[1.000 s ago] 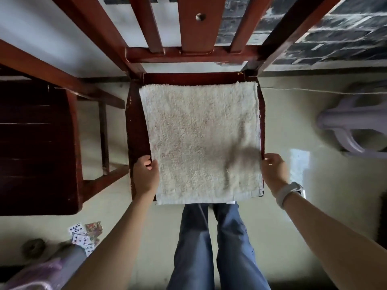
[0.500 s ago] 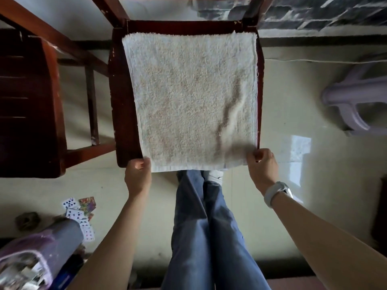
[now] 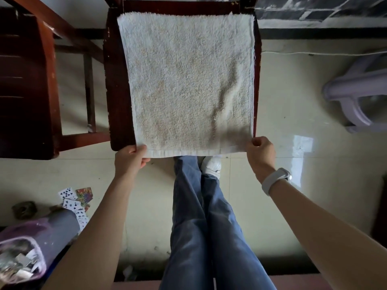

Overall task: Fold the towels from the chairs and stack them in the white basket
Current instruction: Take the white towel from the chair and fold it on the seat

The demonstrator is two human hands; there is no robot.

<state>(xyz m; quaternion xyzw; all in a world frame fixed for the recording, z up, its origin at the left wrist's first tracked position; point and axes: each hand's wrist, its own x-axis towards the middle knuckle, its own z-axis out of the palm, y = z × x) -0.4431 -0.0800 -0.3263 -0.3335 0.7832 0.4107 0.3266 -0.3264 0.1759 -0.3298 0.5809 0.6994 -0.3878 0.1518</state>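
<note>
Far to the left of your hands, a purple plastic container (image 3: 25,248) lies on the floor beside scattered playing cards (image 3: 73,200). Above them stands a second dark wooden chair (image 3: 27,84). Your left hand (image 3: 130,159) pinches the near left corner of a cream towel (image 3: 188,80), thumb on top and fingers curled beneath the hem. The towel lies spread flat over the seat of the red-brown chair (image 3: 117,91) just beyond both hands, its near edge lifted off the seat front. Between your arms, your legs in blue jeans (image 3: 201,227) and one white shoe (image 3: 212,165) stand on the pale tiled floor (image 3: 282,101). Your right hand (image 3: 260,152), a white band (image 3: 274,181) on its wrist, grips the near right corner. Far right sits a lilac plastic stool (image 3: 360,95).
</note>
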